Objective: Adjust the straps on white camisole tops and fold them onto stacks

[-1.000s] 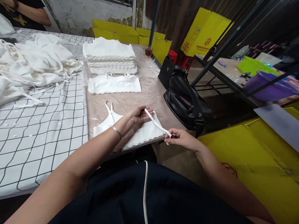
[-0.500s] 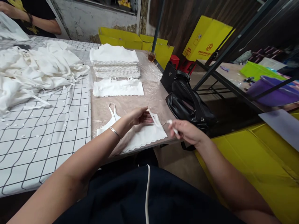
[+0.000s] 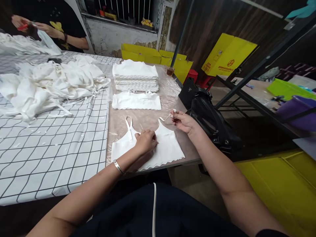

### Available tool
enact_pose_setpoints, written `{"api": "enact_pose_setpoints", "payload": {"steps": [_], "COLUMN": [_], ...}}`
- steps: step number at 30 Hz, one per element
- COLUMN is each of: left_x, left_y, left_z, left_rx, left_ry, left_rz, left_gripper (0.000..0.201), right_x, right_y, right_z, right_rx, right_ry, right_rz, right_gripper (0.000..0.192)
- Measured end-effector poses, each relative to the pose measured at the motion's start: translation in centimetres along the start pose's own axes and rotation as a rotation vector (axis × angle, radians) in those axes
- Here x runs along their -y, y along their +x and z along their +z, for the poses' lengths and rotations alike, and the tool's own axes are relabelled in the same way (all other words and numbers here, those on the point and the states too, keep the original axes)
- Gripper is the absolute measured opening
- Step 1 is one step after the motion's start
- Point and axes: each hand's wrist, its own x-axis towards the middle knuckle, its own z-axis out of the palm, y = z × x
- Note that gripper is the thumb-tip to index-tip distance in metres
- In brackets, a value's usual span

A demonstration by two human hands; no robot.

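White top (image 3: 168, 148) flat on table (image 3: 145, 115): my left hand (image 3: 145, 141) presses its middle, my right hand (image 3: 182, 121) pinches one strap (image 3: 166, 118); folded stack (image 3: 135, 75) done, loose heap (image 3: 49, 82) left.

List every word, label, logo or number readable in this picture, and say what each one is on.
No text can be read.
Yellow box: red emblem with a line of characters beneath, too blurred to read.
Black handbag: small triangular badge, too small to read.
Co-worker's black shirt: yellow print, no legible letters.
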Motion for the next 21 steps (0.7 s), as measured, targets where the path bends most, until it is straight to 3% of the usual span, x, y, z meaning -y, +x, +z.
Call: {"api": "enact_pose_setpoints", "payload": {"steps": [4, 10, 15, 21], "left_x": [-0.1, -0.3, 0.0, 0.0], "left_y": [0.0, 0.4, 0.0, 0.0], "left_z": [-0.4, -0.8, -0.9, -1.3], "left_rx": [-0.026, 0.082, 0.012, 0.117], "left_ry": [0.02, -0.059, -0.012, -0.006], "left_rz": [-0.018, -0.031, -0.012, -0.034], "left_gripper": [0.022, 0.014, 0.019, 0.019], "right_x": [-1.0, -2.1, -4.8, -7.9], "right_y": [-0.3, -0.9, -1.5, -3.3], "right_z": [-0.3, 0.0, 0.1, -0.9], "right_rx": [-0.005, 0.021, 0.012, -0.098], "right_ry": [-0.019, -0.073, -0.14, -0.166], "right_rz": [0.014, -0.021, -0.038, -0.051], "right_gripper": [0.021, 0.026, 0.036, 0.044]}}
